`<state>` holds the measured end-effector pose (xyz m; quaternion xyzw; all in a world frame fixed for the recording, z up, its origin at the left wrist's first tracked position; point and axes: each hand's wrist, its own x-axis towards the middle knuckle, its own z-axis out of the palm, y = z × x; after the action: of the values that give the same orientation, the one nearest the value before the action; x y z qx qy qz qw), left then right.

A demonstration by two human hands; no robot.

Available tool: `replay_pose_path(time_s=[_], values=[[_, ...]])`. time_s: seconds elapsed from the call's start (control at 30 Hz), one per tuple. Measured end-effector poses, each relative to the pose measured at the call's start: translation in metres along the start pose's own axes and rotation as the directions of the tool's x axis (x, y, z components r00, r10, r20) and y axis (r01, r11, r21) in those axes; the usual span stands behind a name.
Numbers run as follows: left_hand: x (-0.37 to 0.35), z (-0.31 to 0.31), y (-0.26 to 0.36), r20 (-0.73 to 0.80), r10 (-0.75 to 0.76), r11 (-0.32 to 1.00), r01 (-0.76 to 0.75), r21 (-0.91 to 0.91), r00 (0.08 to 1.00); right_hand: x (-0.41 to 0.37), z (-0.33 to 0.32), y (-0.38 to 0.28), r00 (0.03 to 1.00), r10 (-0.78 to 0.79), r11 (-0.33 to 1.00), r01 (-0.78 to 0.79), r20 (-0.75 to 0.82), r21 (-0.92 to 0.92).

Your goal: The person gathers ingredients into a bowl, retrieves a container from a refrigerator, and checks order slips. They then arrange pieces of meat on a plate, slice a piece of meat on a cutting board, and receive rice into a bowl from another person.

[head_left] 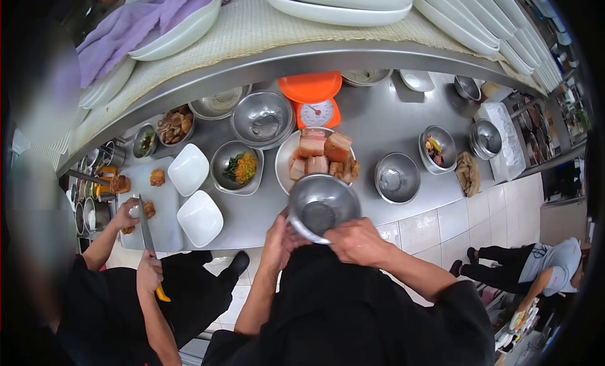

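I hold a steel mixing bowl [322,208] in front of my body, tipped so its inside shows; nothing can be made out in it. My left hand [280,243] grips its left rim, and my right hand [358,241] is closed on the lower right rim. Just behind it, a white bowl [283,170] holds several thick chunks of pork belly [313,146]. The held bowl hides part of that bowl's front. An orange kitchen scale [317,112] stands right behind the meat.
Left, a co-worker's hands work with a knife [146,227] on a white cutting board [167,221]. Two white square bowls [200,218] sit beside it. Steel bowls [397,178] stand along the counter. A shelf [252,57] with plates overhangs the back. Another person [554,265] is far right.
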<state>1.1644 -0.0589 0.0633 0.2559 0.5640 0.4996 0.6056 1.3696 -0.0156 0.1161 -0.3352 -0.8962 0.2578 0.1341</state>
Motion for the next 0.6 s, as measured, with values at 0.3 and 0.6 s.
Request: replay_pose_path(time_s=[0.3, 0.6], values=[[-0.011, -0.029, -0.001, 0.188, -0.161, 0.707, 0.246, -0.663, 0.969, 0.041, 0.031, -0.025, 0.933, -0.360, 0.932, 0.360, -0.002, 0.036], [-0.024, -0.065, -0.059, -0.042, -0.066, 0.660, 0.012, -0.751, 0.997, 0.054, 0.048, -0.057, 0.886, -0.447, 0.879, 0.460, -0.121, 0.123]])
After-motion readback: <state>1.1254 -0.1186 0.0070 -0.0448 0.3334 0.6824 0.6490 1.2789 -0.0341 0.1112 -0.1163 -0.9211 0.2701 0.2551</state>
